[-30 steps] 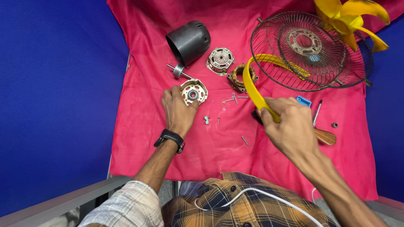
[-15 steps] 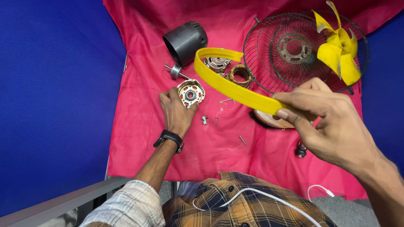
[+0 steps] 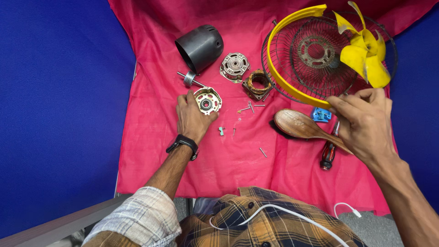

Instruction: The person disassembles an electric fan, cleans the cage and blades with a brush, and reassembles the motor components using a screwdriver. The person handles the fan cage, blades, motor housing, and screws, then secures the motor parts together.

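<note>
Left hand [image 3: 194, 116] flat on the red cloth [image 3: 146, 137] near its left edge, fingers loosely closed around a round metal motor end plate [image 3: 208, 100] at the fingertips. Dark motor housing [image 3: 200, 45] lies toward the far edge; loose screws [image 3: 249, 109] mid-cloth. Wooden spoon [image 3: 299, 126] sits centre-right. Right hand [image 3: 366, 123] pinches the yellow ring [image 3: 286, 80] against the wire fan guard [image 3: 315, 59], far right corner, yellow blade [image 3: 363, 52] on top.

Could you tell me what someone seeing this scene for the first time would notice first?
The bright pink cloth strewn with fan parts stands out against blue. At upper right, the right hand holds a yellow ring against the wire fan guard, with yellow fan blades lying on it. Left of centre, the left hand grips a round metal motor cover, below a dark cylindrical housing.
</note>
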